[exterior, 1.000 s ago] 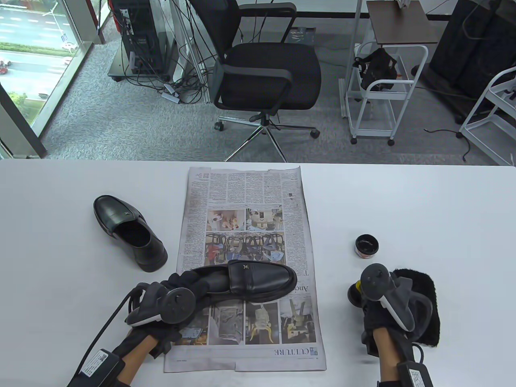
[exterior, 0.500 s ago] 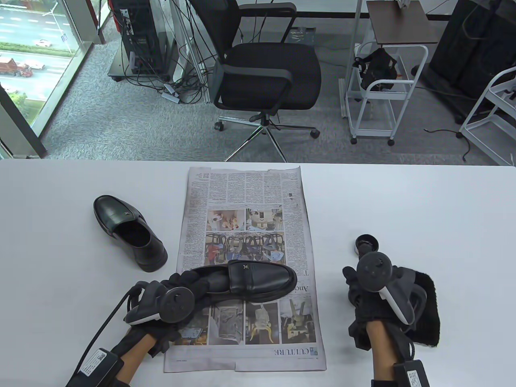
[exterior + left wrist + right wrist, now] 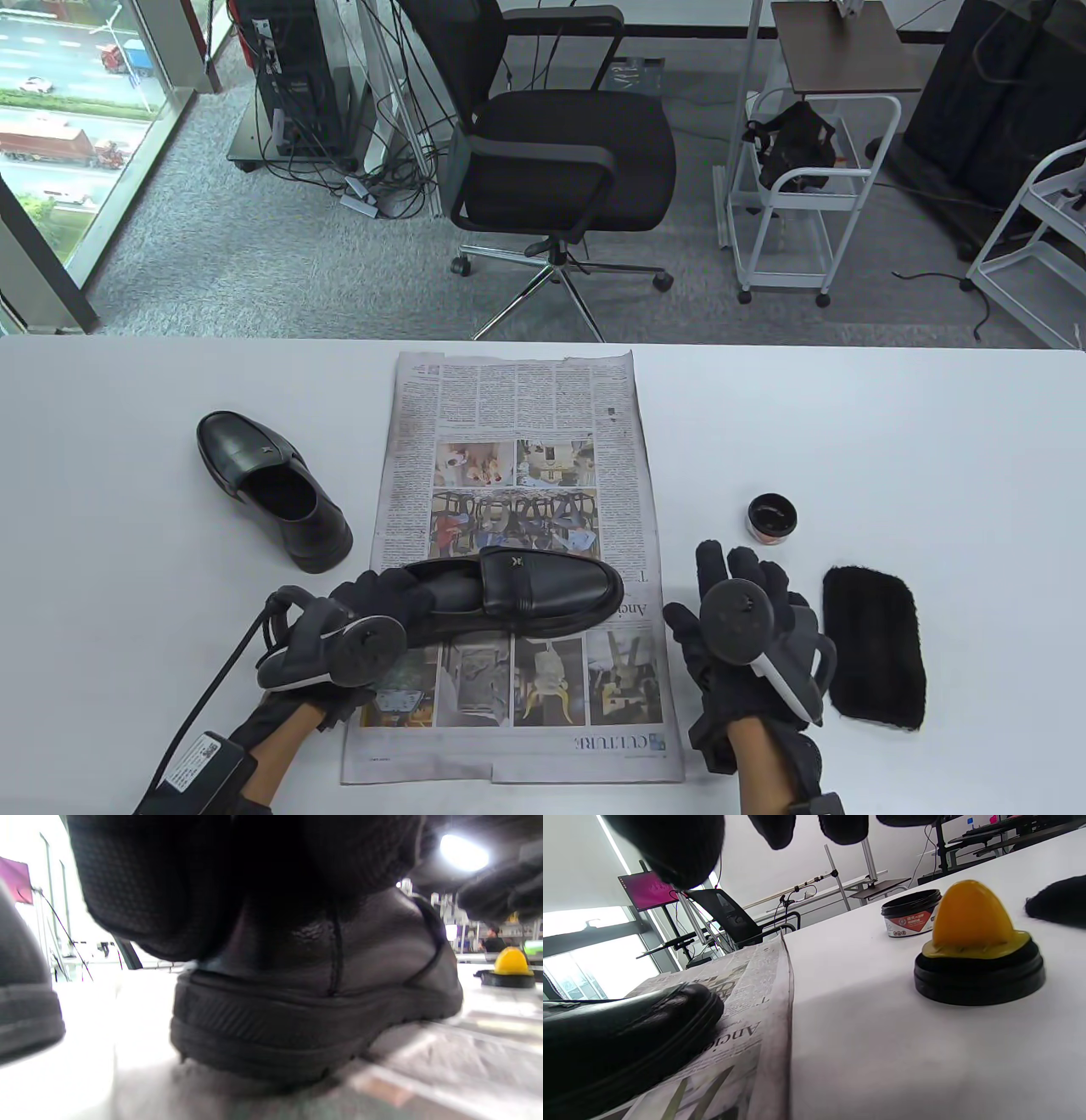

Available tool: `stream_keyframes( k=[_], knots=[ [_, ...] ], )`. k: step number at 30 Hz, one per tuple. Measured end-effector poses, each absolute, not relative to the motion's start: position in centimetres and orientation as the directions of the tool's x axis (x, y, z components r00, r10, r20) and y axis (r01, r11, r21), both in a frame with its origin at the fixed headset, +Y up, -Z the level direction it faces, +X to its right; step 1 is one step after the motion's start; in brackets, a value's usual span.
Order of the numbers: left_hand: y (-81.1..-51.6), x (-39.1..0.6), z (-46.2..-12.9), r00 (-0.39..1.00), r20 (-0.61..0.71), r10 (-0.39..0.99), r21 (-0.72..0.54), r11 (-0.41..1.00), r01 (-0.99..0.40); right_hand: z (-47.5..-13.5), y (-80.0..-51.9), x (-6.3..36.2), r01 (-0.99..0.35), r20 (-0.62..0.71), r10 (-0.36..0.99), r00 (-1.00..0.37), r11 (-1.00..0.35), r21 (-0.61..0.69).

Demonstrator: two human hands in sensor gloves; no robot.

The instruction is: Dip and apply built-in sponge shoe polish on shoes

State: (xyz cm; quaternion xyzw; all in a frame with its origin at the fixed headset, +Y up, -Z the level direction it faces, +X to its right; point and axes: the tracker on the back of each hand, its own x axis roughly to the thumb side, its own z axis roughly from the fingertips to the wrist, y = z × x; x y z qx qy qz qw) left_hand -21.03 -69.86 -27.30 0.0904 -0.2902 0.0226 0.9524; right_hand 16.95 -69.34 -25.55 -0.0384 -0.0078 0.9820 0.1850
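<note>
Left hand (image 3: 356,628) grips shoe (image 3: 517,594) heel on newspaper (image 3: 509,424); right hand (image 3: 738,620) spread, empty, beside yellow-domed sponge (image 3: 975,946).

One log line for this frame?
left hand: holds shoe on newspaper | right hand: open, empty | sponge: on table

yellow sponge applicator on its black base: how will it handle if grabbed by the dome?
The sponge applicator likely sits stable: its black base is wider than the yellow dome and flat on the table. The dome looks smooth and tapered, so fingers may slip upward. It is probably light, so a sideways nudge would likely slide it rather than tip it.
</note>
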Motion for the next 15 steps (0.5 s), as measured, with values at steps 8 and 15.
stream_keyframes(
  k=[8,15],
  knots=[
    [-65.7,-24.4,-26.4,0.925,0.379,0.017,0.389,0.904,-0.176,-25.6,-69.3,16.6,-0.354,-0.045,0.354,-0.934,-0.935,-0.023],
    [-61.8,-31.2,-25.0,0.973,0.033,0.227,0.622,0.758,-0.198,-25.9,-69.4,16.5,-0.361,-0.029,0.362,-0.932,-0.932,-0.022]
  ],
)
